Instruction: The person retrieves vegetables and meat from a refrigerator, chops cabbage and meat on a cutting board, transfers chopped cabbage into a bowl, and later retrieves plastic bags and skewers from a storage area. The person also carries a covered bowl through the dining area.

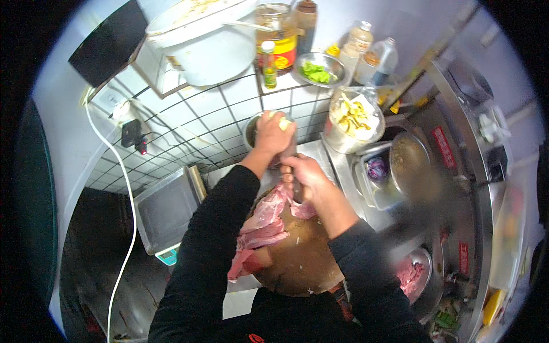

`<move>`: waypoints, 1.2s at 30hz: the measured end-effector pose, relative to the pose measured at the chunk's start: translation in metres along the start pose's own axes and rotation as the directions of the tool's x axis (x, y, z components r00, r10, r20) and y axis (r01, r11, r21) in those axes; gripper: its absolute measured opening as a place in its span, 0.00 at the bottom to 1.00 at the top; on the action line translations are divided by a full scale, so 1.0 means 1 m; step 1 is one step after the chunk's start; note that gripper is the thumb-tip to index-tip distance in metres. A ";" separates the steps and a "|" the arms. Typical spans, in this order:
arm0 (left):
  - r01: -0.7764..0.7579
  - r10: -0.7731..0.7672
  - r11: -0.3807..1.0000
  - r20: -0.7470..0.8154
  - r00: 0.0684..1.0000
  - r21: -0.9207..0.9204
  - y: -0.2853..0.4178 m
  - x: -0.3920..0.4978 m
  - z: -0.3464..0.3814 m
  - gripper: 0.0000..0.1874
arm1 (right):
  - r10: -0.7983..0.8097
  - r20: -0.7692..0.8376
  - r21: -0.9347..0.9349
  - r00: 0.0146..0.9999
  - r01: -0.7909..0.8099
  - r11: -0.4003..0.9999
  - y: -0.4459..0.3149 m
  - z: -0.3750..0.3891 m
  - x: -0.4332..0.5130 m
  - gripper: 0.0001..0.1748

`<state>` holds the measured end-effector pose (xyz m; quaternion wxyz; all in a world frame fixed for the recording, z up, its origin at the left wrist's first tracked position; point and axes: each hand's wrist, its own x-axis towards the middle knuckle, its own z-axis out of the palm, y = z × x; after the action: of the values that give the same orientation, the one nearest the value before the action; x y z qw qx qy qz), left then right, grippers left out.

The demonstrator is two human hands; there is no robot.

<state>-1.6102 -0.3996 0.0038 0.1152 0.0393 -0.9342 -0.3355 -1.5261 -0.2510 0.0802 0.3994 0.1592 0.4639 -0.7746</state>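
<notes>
My left hand [274, 132] is over a round container [250, 130] by the tiled wall, with pale yellow pieces [284, 124] at its fingers, against the knife's blade. My right hand [305, 170] grips a broad knife [293, 148], apparently a cleaver, whose dark handle end points down towards me; blur hides part of the blade. Below the hands, strips of raw pink meat [266, 214] lie along the left side of a round wooden chopping board [304, 257]. A smaller piece of meat [303, 210] lies near the board's far edge, under my right wrist.
A flat scale [167, 210] stands at the left, behind a white cable [128, 193]. A tub of yellowish slices [354, 128] and a tray with a purple item [377, 169] are at the right. A metal bowl of cut meat [411, 274] is lower right. Bottles and jars line the shelf.
</notes>
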 end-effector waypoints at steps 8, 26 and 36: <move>0.029 -0.033 0.999 -0.112 0.993 -0.043 0.030 -0.004 0.020 0.26 | 0.001 -0.037 -0.093 0.999 -0.004 0.996 -0.009 -0.029 -0.031 0.08; 0.103 -0.101 0.993 -0.043 0.994 0.063 -0.007 0.011 -0.003 0.26 | 0.025 -0.056 -0.024 0.998 -0.027 0.999 0.005 -0.047 -0.116 0.05; -0.245 0.235 0.969 0.160 0.959 0.044 -0.070 0.016 -0.074 0.12 | -0.005 -0.069 -0.007 0.998 0.005 1.000 0.027 -0.066 -0.129 0.10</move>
<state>-1.6084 -0.5018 0.0174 0.0815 -0.0967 -0.9482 -0.2914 -1.4322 -0.1408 0.1097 0.3819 0.1831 0.4805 -0.7680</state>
